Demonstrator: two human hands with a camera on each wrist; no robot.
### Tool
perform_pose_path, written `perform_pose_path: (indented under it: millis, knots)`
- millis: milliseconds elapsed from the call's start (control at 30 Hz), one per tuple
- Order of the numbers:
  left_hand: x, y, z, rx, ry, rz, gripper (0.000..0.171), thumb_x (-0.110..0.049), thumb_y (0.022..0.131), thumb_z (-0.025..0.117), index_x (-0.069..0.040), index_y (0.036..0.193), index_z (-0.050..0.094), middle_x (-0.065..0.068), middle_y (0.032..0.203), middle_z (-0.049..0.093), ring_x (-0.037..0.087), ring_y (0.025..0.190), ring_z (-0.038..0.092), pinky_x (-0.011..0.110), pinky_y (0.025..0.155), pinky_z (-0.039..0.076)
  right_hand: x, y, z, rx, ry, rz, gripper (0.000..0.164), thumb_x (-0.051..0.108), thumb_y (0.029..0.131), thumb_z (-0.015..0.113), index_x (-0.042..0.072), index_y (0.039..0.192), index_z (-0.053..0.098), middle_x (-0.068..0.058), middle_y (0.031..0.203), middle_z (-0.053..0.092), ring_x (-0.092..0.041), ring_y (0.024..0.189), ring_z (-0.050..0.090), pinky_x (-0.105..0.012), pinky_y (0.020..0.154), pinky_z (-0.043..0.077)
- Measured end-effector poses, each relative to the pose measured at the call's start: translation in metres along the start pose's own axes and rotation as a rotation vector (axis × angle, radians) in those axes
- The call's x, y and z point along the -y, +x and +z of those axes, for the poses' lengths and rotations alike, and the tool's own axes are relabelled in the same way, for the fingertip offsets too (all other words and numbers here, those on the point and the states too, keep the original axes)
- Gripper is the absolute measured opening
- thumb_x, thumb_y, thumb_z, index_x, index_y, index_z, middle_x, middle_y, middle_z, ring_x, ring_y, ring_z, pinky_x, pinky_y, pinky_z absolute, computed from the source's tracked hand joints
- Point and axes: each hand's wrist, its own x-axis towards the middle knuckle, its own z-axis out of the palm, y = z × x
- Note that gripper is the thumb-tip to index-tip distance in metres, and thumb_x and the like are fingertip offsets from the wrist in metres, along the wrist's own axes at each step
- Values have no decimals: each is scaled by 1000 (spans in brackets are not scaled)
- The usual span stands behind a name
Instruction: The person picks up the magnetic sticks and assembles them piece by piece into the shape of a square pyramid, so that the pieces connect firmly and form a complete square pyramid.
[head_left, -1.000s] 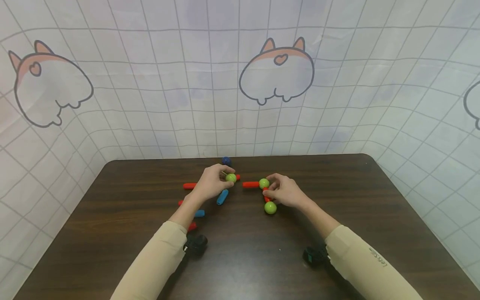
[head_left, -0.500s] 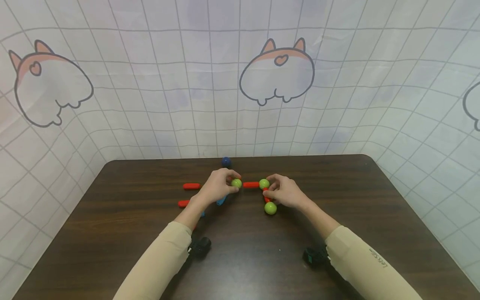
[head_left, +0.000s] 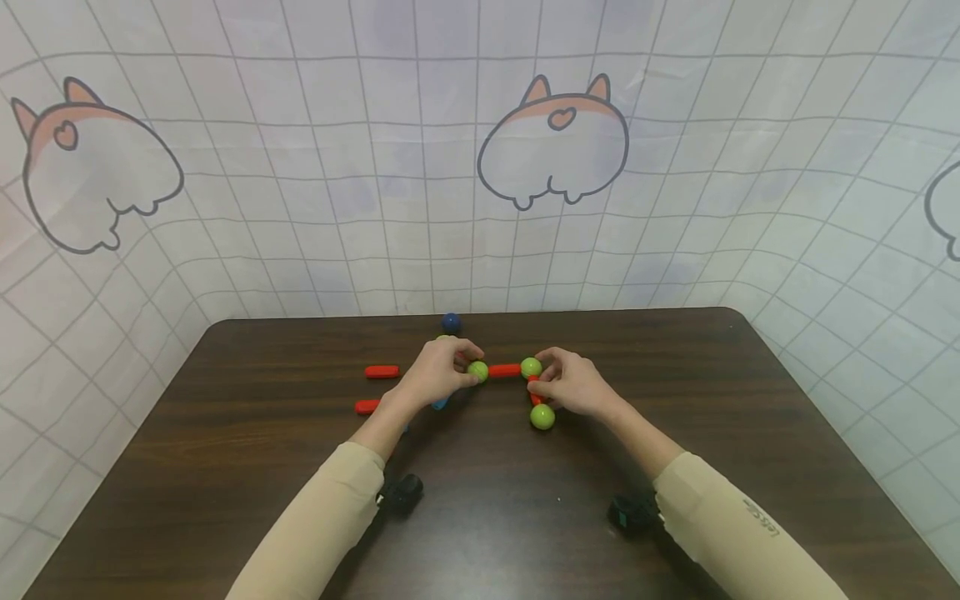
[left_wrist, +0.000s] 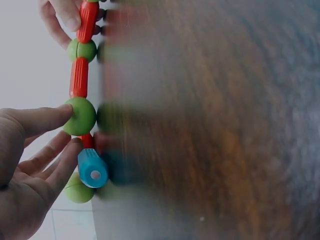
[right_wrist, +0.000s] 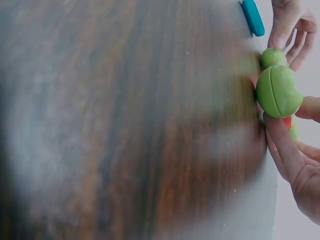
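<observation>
My left hand (head_left: 441, 367) pinches a green ball (head_left: 477, 372) between thumb and fingers. That ball meets the left end of a red rod (head_left: 504, 370), whose right end joins a second green ball (head_left: 531, 367). From there another red rod (head_left: 535, 392) runs toward me to a third green ball (head_left: 542, 417). My right hand (head_left: 573, 383) holds this second rod, thumb on one side and fingers on the other. In the left wrist view, the gripped ball (left_wrist: 81, 116) touches the rod (left_wrist: 79, 77). The right wrist view shows the nearest green ball (right_wrist: 277, 91) largely covering the rod.
A dark blue ball (head_left: 451, 323) lies near the table's back edge, with a partly hidden green ball (head_left: 444, 337) before it. Two red rods (head_left: 382, 372) lie left of my left hand. A blue rod (left_wrist: 92, 167) sits behind its fingers. A patterned cloth (head_left: 420, 208) hangs behind the table.
My left hand has moved right and slightly toward me, bringing its green ball against the red rod's end. The joined pieces have shifted slightly right. My right hand has stayed nearly still.
</observation>
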Motion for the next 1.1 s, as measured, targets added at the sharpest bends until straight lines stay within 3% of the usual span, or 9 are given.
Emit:
perform_pose_path:
  millis: [300,467,600,633,700,833,933,1033,1100]
  knots:
    - [1,-4,-8,-45,-10,-25,33,-3,90,79,-4,122,71,9,123,67,28,110,65,41,94,54,-3,-4,-9,-30,-38,23,56,22,96,75,-5,137,49,-17,105,63,-24,73,72,-37,69,61]
    - [3,-4,-9,-84,26,-31,31,-4,91,77,-1,121,72,13,121,65,30,108,64,42,92,54,-1,1,-10,-147,-221,-52,51,30,99,69,-6,132,56,-20,115,61,-30,95,66,-45,84,55]
    - [4,-2,-8,-120,76,-30,27,-3,91,77,0,118,73,12,116,66,30,106,64,41,90,55,2,7,-7,-155,-264,-121,38,22,100,65,-3,129,64,-21,128,62,-37,115,58,-53,96,49]
    - [5,-1,-8,-125,92,-23,26,-2,91,77,1,117,73,12,116,66,30,105,64,41,89,55,2,8,-6,-153,-267,-128,34,19,100,64,-2,127,67,-20,128,63,-35,112,59,-52,95,49]
    - [6,1,-6,-128,129,-13,25,-2,92,76,2,117,73,12,115,66,30,105,64,40,89,55,3,9,-4,-144,-263,-122,30,16,101,62,-1,124,70,-18,120,67,-31,92,60,-47,85,50]
    - [6,5,-4,-117,191,-1,24,-1,93,74,2,117,73,14,117,66,31,106,64,41,88,56,2,8,-2,-145,-262,-97,26,14,101,62,0,120,73,-16,113,71,-23,70,48,-40,69,44]
    - [4,8,-4,-95,226,-11,25,0,93,73,3,118,72,16,122,66,33,111,63,43,90,55,2,5,-4,-156,-266,-85,24,15,101,64,1,118,74,-16,121,70,-28,90,61,-45,81,50]
    - [4,10,-3,-69,265,-18,26,0,94,72,3,121,72,18,125,65,34,115,63,44,92,55,2,2,-6,-159,-271,-81,24,17,100,64,2,116,75,-17,124,68,-36,117,59,-54,94,49]
    - [4,11,-2,-55,288,-18,28,0,95,71,3,122,71,19,125,65,35,116,63,44,93,55,1,0,-8,-158,-270,-76,24,17,100,65,2,115,75,-17,123,68,-39,120,59,-55,96,49]
